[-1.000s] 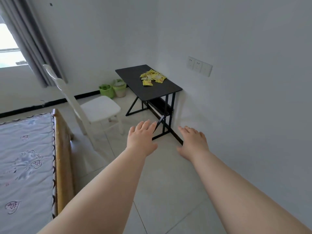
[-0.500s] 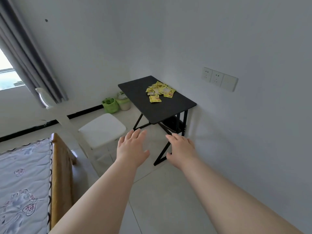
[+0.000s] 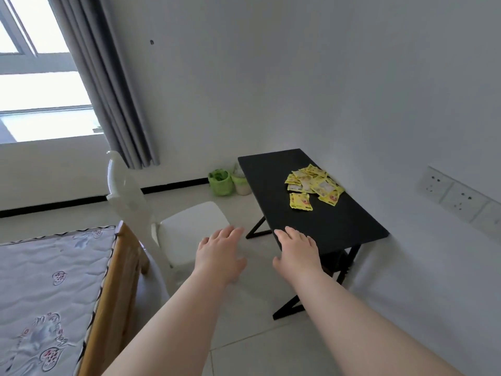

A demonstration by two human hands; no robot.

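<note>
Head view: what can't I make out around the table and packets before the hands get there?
Yellow packets: head view, print too small to read; they overlap, so no sure count.
Right hand: head view, it covers the near corner of the table; whether it touches cannot be told.
Pale pot beside the green tub: head view, partly hidden by the table edge.
Wall sockets: head view, cut off by the right edge.

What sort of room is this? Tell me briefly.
Probably a bedroom: a mattress on a wooden bed frame, a grey curtain beside the window, and a small black table with a white chair.
</note>
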